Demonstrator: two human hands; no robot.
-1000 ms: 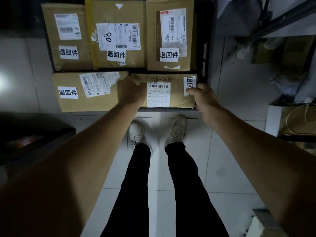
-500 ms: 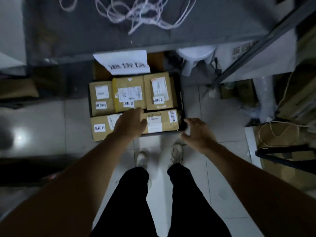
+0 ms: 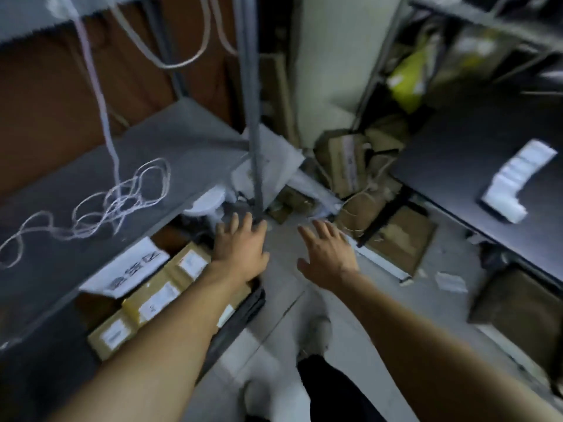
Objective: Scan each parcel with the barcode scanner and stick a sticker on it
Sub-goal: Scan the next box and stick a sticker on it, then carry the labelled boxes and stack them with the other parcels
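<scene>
Left hand (image 3: 240, 248): fingers spread and straight, holding nothing; raised above the far right end of the parcel group, fingertips near the upright shelf post (image 3: 254, 117).
Right hand (image 3: 327, 254): fingers spread and straight, holding nothing; over bare floor (image 3: 426, 300), apart from the left hand.
Parcels (image 3: 158, 293): cardboard boxes with white labels, packed side by side in a dark crate (image 3: 243, 312) on the floor at left, partly under the grey shelf; the left forearm crosses over them. Exact count cannot be told through the blur.
Paper sign (image 3: 131, 269): white sheet with dark printed characters, hanging off the shelf edge above the parcels.
Grey shelf (image 3: 91, 184): left side, carrying a loose tangle of white string (image 3: 115, 202).
Brown parcels and paper bags (image 3: 374, 190): heaped on the floor at far centre and right.
Dark table (image 3: 475, 147): right side, with a white strip of labels (image 3: 518, 181) lying on it.
Barcode scanner: cannot be picked out.
Picture quality: motion-blurred throughout.
</scene>
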